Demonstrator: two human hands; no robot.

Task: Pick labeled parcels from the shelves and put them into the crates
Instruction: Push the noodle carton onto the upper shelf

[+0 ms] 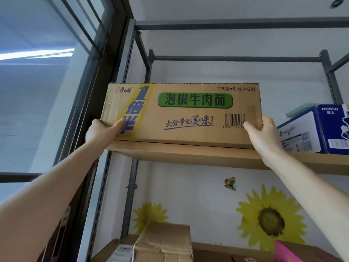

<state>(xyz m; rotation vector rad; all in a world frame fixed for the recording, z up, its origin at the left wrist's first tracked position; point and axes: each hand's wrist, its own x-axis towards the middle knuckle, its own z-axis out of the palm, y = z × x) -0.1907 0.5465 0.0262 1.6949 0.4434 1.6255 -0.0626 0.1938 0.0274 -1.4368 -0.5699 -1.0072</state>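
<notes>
A printed cardboard carton (181, 114) sits at the left end of the upper shelf (207, 156), its long face along the front edge; it is closed, so its contents are hidden. The left hand (102, 131) grips the carton's left end, thumb across the front face. The right hand (264, 135) grips its right end, thumb beside the barcode. Towards the shelf's right end stands a closed blue-and-white box (311, 129). On the lower shelf lie a brown parcel (166, 241) and a pink item (285, 252).
</notes>
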